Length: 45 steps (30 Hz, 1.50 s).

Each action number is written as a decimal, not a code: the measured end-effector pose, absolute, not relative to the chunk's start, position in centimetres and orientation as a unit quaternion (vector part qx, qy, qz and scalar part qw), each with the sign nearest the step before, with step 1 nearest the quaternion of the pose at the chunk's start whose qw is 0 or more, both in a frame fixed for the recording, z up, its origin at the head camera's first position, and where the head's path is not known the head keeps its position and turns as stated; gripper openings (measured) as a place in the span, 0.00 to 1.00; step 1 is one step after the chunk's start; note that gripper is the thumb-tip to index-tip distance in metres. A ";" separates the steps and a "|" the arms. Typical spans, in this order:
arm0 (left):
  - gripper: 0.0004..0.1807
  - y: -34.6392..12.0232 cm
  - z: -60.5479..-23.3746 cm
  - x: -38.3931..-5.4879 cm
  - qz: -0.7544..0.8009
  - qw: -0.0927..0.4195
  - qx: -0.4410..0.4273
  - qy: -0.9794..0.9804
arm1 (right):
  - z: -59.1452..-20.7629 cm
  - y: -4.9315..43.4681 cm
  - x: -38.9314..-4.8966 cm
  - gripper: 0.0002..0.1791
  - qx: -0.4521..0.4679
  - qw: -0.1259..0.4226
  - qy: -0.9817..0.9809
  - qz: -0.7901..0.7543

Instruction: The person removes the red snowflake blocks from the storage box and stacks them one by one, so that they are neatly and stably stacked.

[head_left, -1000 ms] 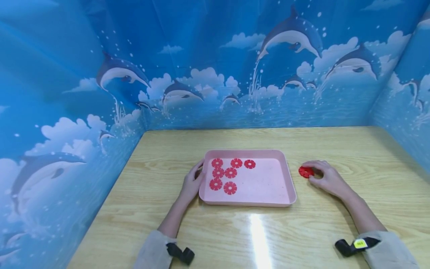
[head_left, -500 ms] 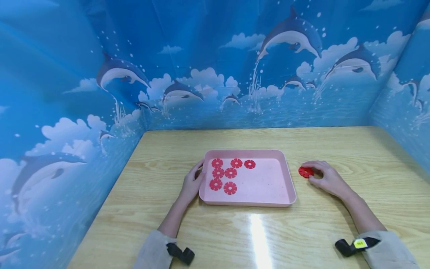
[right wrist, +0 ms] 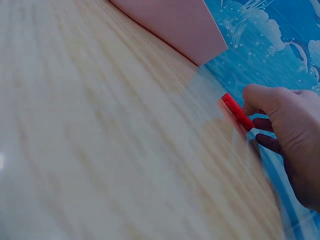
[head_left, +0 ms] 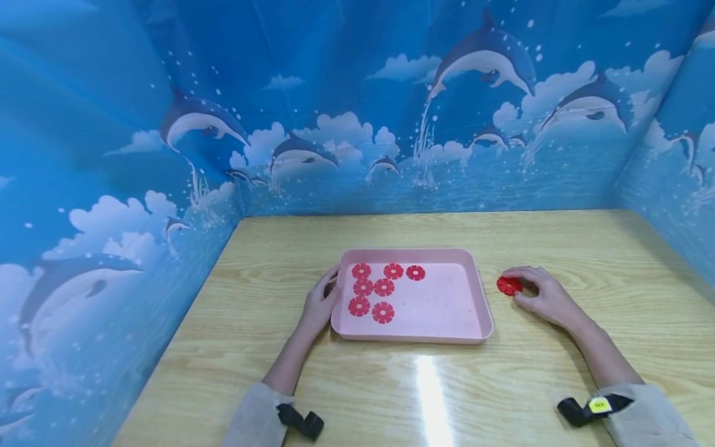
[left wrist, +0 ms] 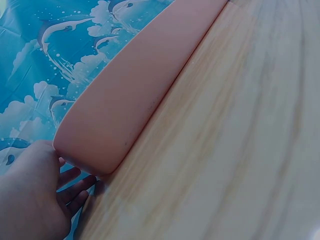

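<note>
- Fingers of the right hand [head_left: 543, 297] pinch a red disc [head_left: 504, 288] right of the pink tray [head_left: 413, 339]; a shallow hold could drop it.
- Left hand [head_left: 321, 303], fingers relaxed, touches the tray's left side; pushing might slide it.

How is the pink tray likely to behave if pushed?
The pink tray would probably slide rather than tip, since it's wide, low and flat on the table. It looks fairly stiff: the walls show no visible dent beside the left hand. The red discs inside may skid around, as they lie flat with nothing visibly holding them.
</note>
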<state>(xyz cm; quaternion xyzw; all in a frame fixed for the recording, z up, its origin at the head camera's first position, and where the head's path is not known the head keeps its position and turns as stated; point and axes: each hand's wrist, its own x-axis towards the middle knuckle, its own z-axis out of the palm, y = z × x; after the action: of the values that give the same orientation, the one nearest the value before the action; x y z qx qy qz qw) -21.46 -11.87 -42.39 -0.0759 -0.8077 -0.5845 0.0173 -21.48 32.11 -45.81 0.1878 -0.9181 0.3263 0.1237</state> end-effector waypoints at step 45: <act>0.24 -12.5 -45.4 -23.1 -0.586 0.026 -0.069 -0.807 | -42.6 10.3 -22.0 0.17 0.341 -0.031 -0.882 0.323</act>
<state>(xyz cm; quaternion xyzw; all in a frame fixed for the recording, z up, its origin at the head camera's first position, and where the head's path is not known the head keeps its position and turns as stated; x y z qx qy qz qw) -23.06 -12.47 -45.44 -0.0692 -0.8071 -0.5857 0.0262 -22.00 10.31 -42.57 0.3413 -0.8822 0.3229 -0.0308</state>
